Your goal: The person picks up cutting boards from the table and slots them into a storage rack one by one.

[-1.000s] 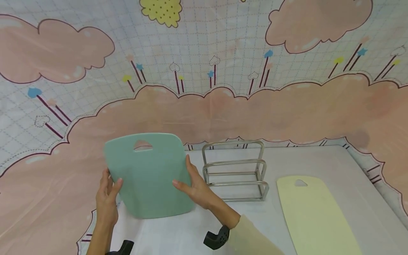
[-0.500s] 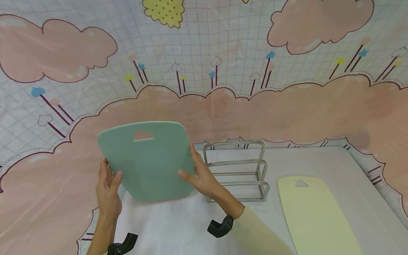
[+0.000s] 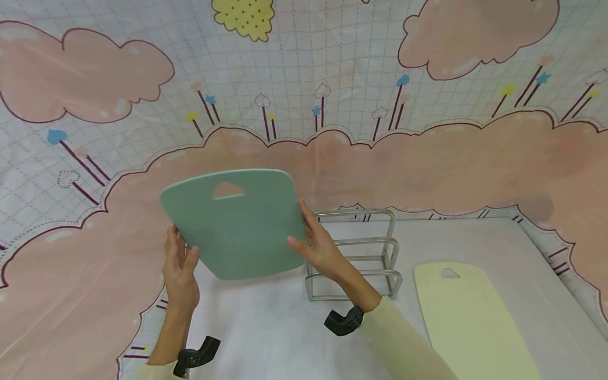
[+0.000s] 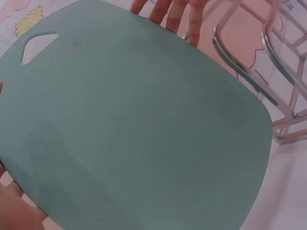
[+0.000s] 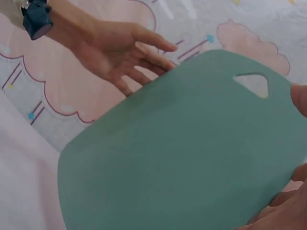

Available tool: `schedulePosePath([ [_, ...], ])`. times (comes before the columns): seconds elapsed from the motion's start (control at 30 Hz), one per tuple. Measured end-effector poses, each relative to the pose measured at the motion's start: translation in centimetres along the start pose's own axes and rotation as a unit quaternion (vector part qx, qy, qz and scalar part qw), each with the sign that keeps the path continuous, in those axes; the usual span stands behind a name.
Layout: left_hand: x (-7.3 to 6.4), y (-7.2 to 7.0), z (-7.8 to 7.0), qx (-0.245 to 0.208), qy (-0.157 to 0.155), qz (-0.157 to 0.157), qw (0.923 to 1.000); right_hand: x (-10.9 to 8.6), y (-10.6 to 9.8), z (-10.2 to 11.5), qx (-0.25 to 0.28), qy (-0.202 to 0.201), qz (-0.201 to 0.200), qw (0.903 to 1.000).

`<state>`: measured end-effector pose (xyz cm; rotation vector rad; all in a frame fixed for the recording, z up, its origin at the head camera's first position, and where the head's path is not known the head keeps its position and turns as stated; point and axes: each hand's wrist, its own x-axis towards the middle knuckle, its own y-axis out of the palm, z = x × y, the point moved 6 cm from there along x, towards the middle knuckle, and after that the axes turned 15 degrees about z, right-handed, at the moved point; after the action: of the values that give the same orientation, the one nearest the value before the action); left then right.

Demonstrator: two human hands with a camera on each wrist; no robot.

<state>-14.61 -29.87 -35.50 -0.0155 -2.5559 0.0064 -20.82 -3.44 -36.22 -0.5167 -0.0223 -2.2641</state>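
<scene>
A green chopping board (image 3: 237,227) with a cut-out handle is held up over the white table, its top end tilted away. My left hand (image 3: 182,279) holds its left edge, fingers reaching behind and thumb at the near side. On the opposite edge my right hand (image 3: 328,253) grips the board, thumb overlapping the front face and fingers along and behind the edge. The right wrist view shows the left hand's fingers (image 5: 136,72) partly hidden by the board. Behind the right hand stands a silver wire rack (image 3: 391,253) with upright loops, partly covered by hand and board.
A pale yellow chopping board (image 3: 475,322) lies flat on the white table (image 3: 266,332), to the right of the rack. Behind the table hangs a patterned cloth (image 3: 356,174) with clouds and a grid. Black wrist mounts (image 3: 344,321) sit on both forearms.
Both hands have raised the green board and carried it to the right, towards the rack. Its top now leans further back. The rack and yellow board have stayed put.
</scene>
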Motion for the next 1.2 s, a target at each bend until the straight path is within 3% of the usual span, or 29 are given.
schedulePosePath([
  [0.37, 0.1, 2.4, 1.5, -0.025, -0.014, 0.026, 0.9993, -1.7, -2.2, 0.0, -0.002, 0.0, -0.02, 0.9998],
  [0.7, 0.1, 3.6, 2.7, -0.009, -0.024, 0.038, 0.999, -2.9, -3.4, -0.1, -0.005, -0.013, -0.04, 0.9991],
  [0.9, 0.2, 4.0, 2.8, -0.016, -0.01, 0.047, 0.9987, -3.5, -3.8, 0.1, -0.026, -0.012, -0.043, 0.9987],
  [1.2, 0.1, 4.9, 2.8, -0.007, -0.013, 0.071, 0.9974, -4.2, -4.5, 0.6, -0.056, -0.003, -0.054, 0.9969],
])
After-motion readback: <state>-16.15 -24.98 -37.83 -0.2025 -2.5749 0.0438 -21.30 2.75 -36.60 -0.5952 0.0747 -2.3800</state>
